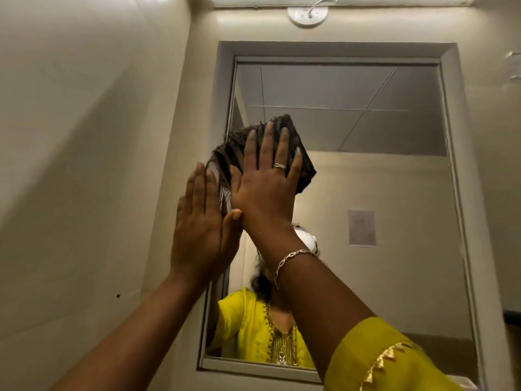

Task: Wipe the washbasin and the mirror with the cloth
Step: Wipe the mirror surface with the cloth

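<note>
The brown cloth (306, 167) is pressed to the mirror (380, 165) by the flat right hand (265, 187), left hand (197, 232) flat, empty; mirror-wiping judged current, rightward strokes needed.

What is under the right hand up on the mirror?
The right hand presses a dark brown cloth flat against the mirror with straight fingers. The cloth's middle and the glass behind it are covered.

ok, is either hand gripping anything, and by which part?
Nothing is gripped. The right hand presses the cloth flat against the mirror, straight fingers spread over its middle; the left hand lies flat beside it, holding nothing.
</note>
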`<state>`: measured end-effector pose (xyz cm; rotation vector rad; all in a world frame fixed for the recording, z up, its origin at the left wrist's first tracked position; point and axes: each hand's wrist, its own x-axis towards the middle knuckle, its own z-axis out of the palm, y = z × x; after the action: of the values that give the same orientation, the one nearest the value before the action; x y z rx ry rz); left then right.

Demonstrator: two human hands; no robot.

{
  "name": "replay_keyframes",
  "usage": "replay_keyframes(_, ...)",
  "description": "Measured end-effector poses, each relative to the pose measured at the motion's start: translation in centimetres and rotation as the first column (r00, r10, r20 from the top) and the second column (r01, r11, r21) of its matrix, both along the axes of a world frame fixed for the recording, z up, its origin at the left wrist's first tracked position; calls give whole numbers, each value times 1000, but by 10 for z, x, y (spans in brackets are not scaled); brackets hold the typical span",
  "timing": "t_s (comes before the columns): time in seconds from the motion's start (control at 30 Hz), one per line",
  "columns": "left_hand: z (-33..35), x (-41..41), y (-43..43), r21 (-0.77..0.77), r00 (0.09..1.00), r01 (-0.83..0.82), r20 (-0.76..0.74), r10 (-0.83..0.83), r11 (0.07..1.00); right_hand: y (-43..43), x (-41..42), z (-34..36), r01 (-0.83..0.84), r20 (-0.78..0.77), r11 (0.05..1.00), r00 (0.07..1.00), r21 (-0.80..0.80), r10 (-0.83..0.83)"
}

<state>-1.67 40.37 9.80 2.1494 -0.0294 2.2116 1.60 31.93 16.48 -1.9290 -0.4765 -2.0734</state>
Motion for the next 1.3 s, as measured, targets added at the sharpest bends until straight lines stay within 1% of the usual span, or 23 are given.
replay_keyframes(0.1, 1, -1, -1, -9, 999, 44, 8, -44, 999, 3, 1, 0, -38, 15, 995, 999, -95, 39)
replay_keyframes(0.17, 1, -2, -1, -3, 999, 31, 9, -31, 1000, 2, 0, 1, -55, 25, 993, 998, -105, 58)
replay_keyframes(0.4, 2, -5, -3, 102, 996, -90, -2, 91, 991, -14, 6, 1, -87, 65, 994, 994, -61, 91)
replay_keyframes(0.57, 1, -4, 2, 149, 970, -223, -60, 234, 963, -57, 18, -8, -141, 52, 990, 988, -30, 142)
replay_keyframes(0.63, 0, -3, 3, 147, 964, -248, -61, 258, 958, -80, 24, -13, -138, 38, 990, 990, -3, 138)
replay_keyframes(0.83, 2, -6, -2, 154, 968, -246, -7, 250, 957, -143, 41, -20, -74, -22, 995, 997, 62, 76)
replay_keyframes(0.93, 1, -5, -2, 152, 964, -258, -19, 264, 954, -165, 48, -20, -52, -38, 995, 998, 85, 55)
replay_keyframes(1.03, 1, -4, -1, 134, 966, -251, -29, 257, 959, -184, 56, -20, -29, -39, 988, 999, 149, 36)
replay_keyframes(1.17, 0, -3, 0, 103, 976, -213, -19, 216, 972, -196, 63, -19, -10, -29, 975, 999, 224, 17)
replay_keyframes(1.3, 0, 0, 1, 67, 989, -147, 5, 147, 987, -190, 62, -23, -25, -47, 948, 998, 316, 42)
